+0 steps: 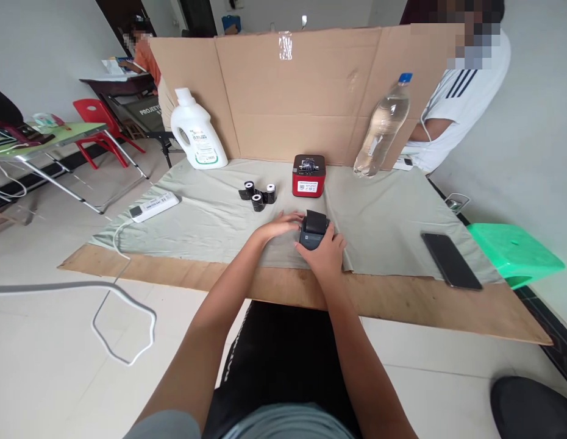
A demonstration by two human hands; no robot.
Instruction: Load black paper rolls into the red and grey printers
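A small black receipt printer [313, 230] stands on the grey cloth right in front of me, with a dark flap or strip at its top. My right hand [326, 252] is wrapped round its near and right sides, thumb and fingers closed on it. My left hand [283, 225] lies at the printer's left side, fingers stretched out, their tips at its edge; whether they touch it I cannot tell. Several small black rolls with white cores [258, 195] sit beyond my left hand. Behind the printer is a red and black box-shaped device [308, 176] with a white label.
A power strip [154, 207] with a cable lies left. A white jug [197, 131] and a clear bottle [383, 128] stand before a cardboard screen [292, 91]. A phone [450, 261] lies right, near a green stool [515, 250]. A person in white [470, 103] is behind the screen; another is far left.
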